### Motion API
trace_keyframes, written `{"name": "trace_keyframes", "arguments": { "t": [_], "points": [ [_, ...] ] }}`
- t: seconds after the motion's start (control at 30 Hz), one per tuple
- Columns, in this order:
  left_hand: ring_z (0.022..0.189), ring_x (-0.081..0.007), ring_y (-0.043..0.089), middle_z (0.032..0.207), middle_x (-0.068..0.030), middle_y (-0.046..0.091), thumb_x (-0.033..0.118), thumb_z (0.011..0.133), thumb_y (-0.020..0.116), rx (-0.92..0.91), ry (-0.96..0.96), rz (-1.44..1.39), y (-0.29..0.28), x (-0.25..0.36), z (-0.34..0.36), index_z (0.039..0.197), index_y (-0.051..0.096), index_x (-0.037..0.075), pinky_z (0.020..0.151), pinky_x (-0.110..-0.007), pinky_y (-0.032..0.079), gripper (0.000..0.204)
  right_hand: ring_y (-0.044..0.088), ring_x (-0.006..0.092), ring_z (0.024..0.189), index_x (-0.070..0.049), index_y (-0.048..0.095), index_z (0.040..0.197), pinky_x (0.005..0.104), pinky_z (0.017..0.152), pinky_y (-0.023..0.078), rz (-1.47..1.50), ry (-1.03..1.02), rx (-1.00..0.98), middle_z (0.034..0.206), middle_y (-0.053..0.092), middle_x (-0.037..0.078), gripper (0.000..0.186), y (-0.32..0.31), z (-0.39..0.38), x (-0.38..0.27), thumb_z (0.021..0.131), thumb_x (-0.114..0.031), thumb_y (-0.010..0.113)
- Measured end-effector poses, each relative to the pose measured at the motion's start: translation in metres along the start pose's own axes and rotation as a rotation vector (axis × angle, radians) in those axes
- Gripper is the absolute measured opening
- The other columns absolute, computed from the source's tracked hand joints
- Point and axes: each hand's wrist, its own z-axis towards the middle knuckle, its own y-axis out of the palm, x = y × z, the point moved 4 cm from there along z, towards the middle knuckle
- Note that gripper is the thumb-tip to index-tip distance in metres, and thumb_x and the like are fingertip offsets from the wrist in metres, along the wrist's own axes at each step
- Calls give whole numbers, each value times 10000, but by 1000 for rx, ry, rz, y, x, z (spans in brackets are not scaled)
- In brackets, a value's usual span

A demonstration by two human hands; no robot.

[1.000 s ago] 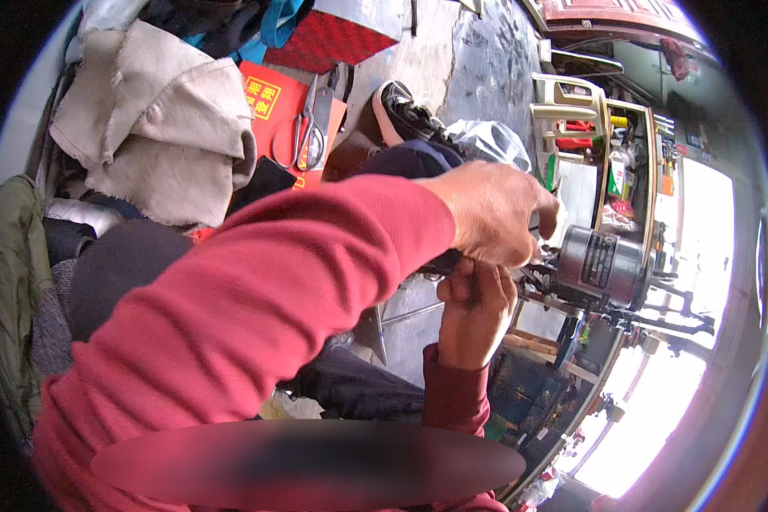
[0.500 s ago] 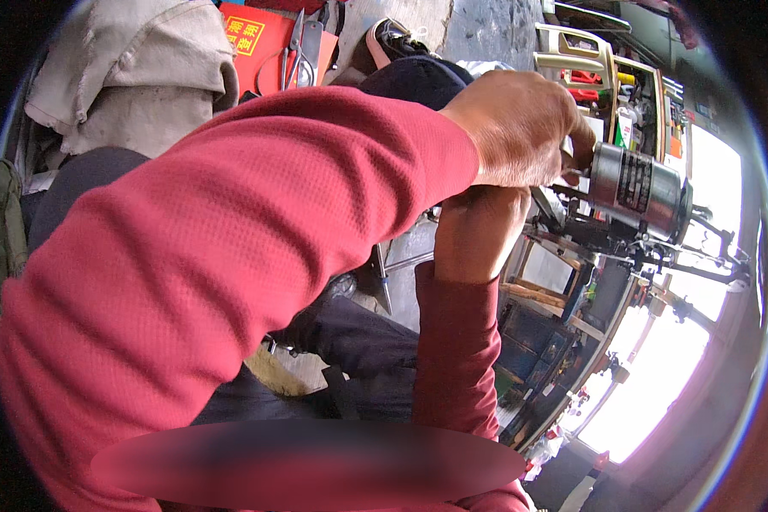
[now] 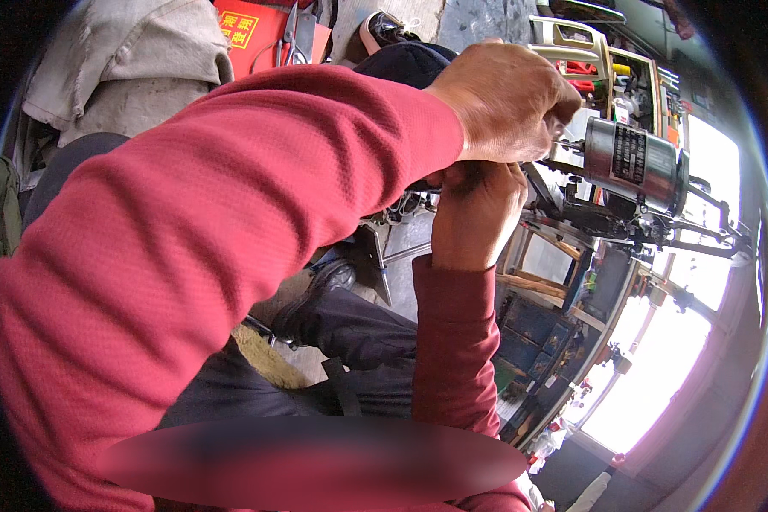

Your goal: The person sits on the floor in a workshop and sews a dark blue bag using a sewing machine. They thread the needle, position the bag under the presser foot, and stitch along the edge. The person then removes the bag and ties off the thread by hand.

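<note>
My left hand [image 3: 508,102] is closed, its fingers curled in beside the shaft end of a silver cylindrical motor [image 3: 602,158]. A narrow gap separates those fingers from the motor's body. Just below, my right hand [image 3: 478,218] is raised with its fingers bent, partly covered by the left one. Whatever the two hands grip between them is hidden behind knuckles and wrists. A dark metal frame with rods [image 3: 589,213] runs under the motor and on to the right.
An orange-red packet [image 3: 269,34] with red-handled scissors [image 3: 288,38] lies at the upper left, beside a grey cloth [image 3: 136,60]. A dark shoe [image 3: 384,32] is at the top. Shelving with tools [image 3: 623,85] and a blue drawer cabinet [image 3: 533,341] stand on the right.
My left hand's fingers have drawn back from the motor's end, which now shows more of its shaft. The right hand stays just below it. The whole view has shifted slightly.
</note>
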Motion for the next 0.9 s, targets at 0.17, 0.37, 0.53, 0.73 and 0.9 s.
{"name": "trace_keyframes", "arguments": {
  "t": [0.17,0.37,0.53,0.73,0.9],
  "points": [
    [956,-271,719,888,-89,748,220,730,715,-9,-23,72,-7,-5,-3,890,775,187,931,-473,469,174,448,83,572,-38,625,910,266,523,411,147,43,67,742,554,4,151,4,-10,-14,1005,-136,560],
    [727,-352,702,728,-158,700,163,788,687,4,-4,-57,-17,-10,-5,776,738,71,769,-458,554,106,521,100,494,3,673,942,243,462,458,181,41,88,732,606,45,179,-1,-10,-14,1007,-154,616],
    [896,-322,676,737,-104,695,190,732,671,-92,31,102,-26,-4,-1,719,726,126,851,-489,493,85,508,88,513,-22,664,986,251,469,457,183,85,133,718,585,23,191,-10,-17,-17,1033,-193,592],
    [982,-292,658,785,-84,709,228,704,725,-201,71,186,-44,4,2,753,761,103,879,-451,483,139,406,29,557,84,529,1398,182,459,363,31,-46,231,770,482,-17,388,-7,-29,-25,1064,-112,500],
    [925,-275,687,786,-92,721,274,701,746,-355,120,136,-52,9,-6,754,765,79,847,-433,497,203,314,28,512,33,521,1405,172,472,285,622,92,233,675,366,-61,403,-1,-25,-23,1090,-216,491]
  ]
}}
